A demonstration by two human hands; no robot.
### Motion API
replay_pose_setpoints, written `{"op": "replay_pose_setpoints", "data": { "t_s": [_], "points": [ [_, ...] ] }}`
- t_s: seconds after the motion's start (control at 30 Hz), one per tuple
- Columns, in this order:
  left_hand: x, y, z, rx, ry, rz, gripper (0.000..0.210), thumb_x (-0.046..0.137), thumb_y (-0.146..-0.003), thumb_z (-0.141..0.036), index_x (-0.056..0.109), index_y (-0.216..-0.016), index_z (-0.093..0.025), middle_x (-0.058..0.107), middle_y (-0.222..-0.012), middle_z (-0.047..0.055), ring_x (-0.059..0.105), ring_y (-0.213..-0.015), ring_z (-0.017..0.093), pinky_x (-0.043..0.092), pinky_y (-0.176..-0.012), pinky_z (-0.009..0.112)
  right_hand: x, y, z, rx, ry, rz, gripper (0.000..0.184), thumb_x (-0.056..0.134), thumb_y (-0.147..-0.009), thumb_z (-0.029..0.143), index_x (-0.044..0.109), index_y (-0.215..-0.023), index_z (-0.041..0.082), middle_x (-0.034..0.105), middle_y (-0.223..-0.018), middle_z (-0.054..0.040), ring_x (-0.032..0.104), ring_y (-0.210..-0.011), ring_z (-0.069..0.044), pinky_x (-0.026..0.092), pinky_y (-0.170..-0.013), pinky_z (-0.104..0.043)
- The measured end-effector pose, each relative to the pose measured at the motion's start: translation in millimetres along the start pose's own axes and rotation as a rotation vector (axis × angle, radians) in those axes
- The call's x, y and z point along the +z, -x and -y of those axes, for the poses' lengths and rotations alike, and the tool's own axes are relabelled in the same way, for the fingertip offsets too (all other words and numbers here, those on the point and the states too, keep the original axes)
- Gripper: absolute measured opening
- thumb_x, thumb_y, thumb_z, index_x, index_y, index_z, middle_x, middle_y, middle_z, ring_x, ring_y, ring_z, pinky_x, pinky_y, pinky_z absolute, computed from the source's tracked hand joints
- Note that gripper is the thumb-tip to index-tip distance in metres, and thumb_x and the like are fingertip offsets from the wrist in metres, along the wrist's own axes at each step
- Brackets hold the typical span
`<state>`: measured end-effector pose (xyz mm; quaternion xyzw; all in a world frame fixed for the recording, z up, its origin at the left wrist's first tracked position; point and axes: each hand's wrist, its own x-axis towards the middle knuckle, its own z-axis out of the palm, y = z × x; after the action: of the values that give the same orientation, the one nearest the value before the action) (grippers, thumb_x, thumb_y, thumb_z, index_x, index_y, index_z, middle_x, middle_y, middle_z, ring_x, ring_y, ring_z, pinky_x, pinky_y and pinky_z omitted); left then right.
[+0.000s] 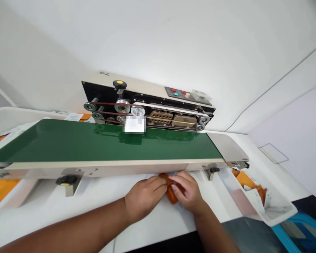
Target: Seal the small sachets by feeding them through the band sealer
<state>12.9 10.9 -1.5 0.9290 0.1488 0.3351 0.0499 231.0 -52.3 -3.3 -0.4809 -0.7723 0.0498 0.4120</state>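
Note:
An orange packet point(171, 195) is between my two hands, low in front of the conveyor's near edge and above the white table. My left hand point(146, 196) has its fingers closed on the packet's upper left part. On the other side my right hand point(187, 191) pinches it with thumb and fingertips. Part of the packet is covered by my fingers. Beneath it shows some white printed material, mostly hidden. Just beyond my hands stands a band sealing machine point(147, 91) with rollers, belts and a green conveyor belt point(76, 146).
At the right, a white bin point(275, 212) holds orange and white packets. Another white bin point(28, 191) with similar packets extends under the conveyor's left end. Black knobs point(66, 180) jut from the conveyor's front. A blue-framed stool or chair point(287, 232) is at lower right.

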Motion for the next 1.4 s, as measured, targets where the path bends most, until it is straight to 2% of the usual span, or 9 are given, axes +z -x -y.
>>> {"op": "replay_pose_setpoints", "data": {
  "t_s": [0.1,0.2,0.27,0.47,0.67,0.93,1.1,1.2,1.4],
  "points": [
    [-6.8,-2.3,0.8,0.011,0.035,-0.085,0.021,0.05,-0.102,-0.012,0.069,-0.098,-0.019,0.073,-0.092,0.004,0.065,-0.082,0.019,0.056,-0.069,0.028,1.7,-1.5,0.2,-0.035,0.075,0.03,0.024,0.064,-0.093,0.022,0.069,-0.116,0.019,0.069,-0.1,-0.0108,0.064,-0.086,-0.023,0.053,-0.074,-0.036],
    [-11.4,-3.8,-1.2,-0.014,0.079,-0.153,0.02,0.052,-0.102,-0.013,0.069,-0.094,-0.019,0.07,-0.082,0.002,0.058,-0.07,0.017,0.05,-0.062,0.027,2.4,-3.3,-0.3,-0.045,0.082,0.04,0.011,0.061,-0.096,0.018,0.071,-0.099,0.021,0.069,-0.086,-0.0064,0.061,-0.077,-0.02,0.05,-0.069,-0.034],
    [-12.6,-4.1,-2.7,-0.045,0.129,-0.187,0.021,0.051,-0.103,-0.015,0.069,-0.094,-0.018,0.068,-0.078,0.002,0.057,-0.068,0.016,0.049,-0.062,0.026,2.1,-5.2,0.3,-0.044,0.044,0.066,0.017,0.056,-0.098,0.016,0.069,-0.091,0.022,0.067,-0.078,-0.004,0.058,-0.072,-0.019,0.048,-0.067,-0.033],
    [-14.8,-3.4,-3.2,-0.099,0.268,-0.206,0.023,0.049,-0.106,-0.021,0.071,-0.101,-0.019,0.069,-0.079,0.001,0.061,-0.068,0.015,0.05,-0.064,0.025,4.6,-9.2,5.1,-0.023,-0.081,0.278,0.013,0.059,-0.099,0.029,0.068,-0.091,0.023,0.071,-0.082,-0.0041,0.061,-0.081,-0.021,0.049,-0.076,-0.036],
    [-13.8,-2.5,-1.6,-0.198,0.362,-0.151,0.019,0.053,-0.105,-0.031,0.069,-0.106,-0.021,0.073,-0.086,0.002,0.068,-0.074,0.015,0.054,-0.07,0.025,0.6,-1.5,-0.1,0.108,-0.163,0.05,0.017,0.053,-0.1,0.023,0.067,-0.092,0.022,0.066,-0.074,-0.0018,0.059,-0.067,-0.016,0.046,-0.065,-0.03],
    [-8.8,-0.9,-0.8,-0.18,0.331,-0.138,0.022,0.053,-0.104,-0.031,0.066,-0.12,-0.023,0.077,-0.091,0.003,0.072,-0.075,0.016,0.058,-0.071,0.025,1.1,4.6,-6.2,0.254,-0.33,-0.153,0.019,0.053,-0.101,0.029,0.065,-0.089,0.02,0.064,-0.084,-0.0047,0.063,-0.074,-0.017,0.053,-0.066,-0.03],
    [-6.5,-1.9,2.7,-0.333,0.401,-0.147,0.015,0.057,-0.101,-0.027,0.071,-0.106,-0.023,0.078,-0.089,0.0,0.073,-0.076,0.015,0.058,-0.073,0.024,7.1,18.6,-11.6,0.369,-0.396,-0.037,0.033,0.056,-0.1,0.033,0.062,-0.131,0.022,0.071,-0.088,-0.0038,0.066,-0.067,-0.015,0.058,-0.06,-0.025],
    [-5.2,-2.9,4.9,-0.473,0.461,-0.121,0.018,0.063,-0.096,-0.025,0.07,-0.112,-0.023,0.079,-0.091,-0.001,0.073,-0.074,0.015,0.058,-0.07,0.023,5.6,18.5,-9.7,0.307,-0.372,0.045,0.029,0.059,-0.098,0.034,0.069,-0.123,0.022,0.075,-0.104,-0.0089,0.073,-0.078,-0.018,0.062,-0.064,-0.027],
    [-4.9,-4.1,3.6,-0.485,0.561,-0.068,0.01,0.063,-0.094,-0.023,0.071,-0.099,-0.022,0.076,-0.082,-0.002,0.07,-0.07,0.014,0.054,-0.066,0.022,3.5,14.3,-11.1,0.259,-0.274,-0.068,0.022,0.063,-0.096,0.032,0.075,-0.111,0.022,0.078,-0.1,-0.0093,0.075,-0.084,-0.021,0.063,-0.073,-0.031]
  ]
}}
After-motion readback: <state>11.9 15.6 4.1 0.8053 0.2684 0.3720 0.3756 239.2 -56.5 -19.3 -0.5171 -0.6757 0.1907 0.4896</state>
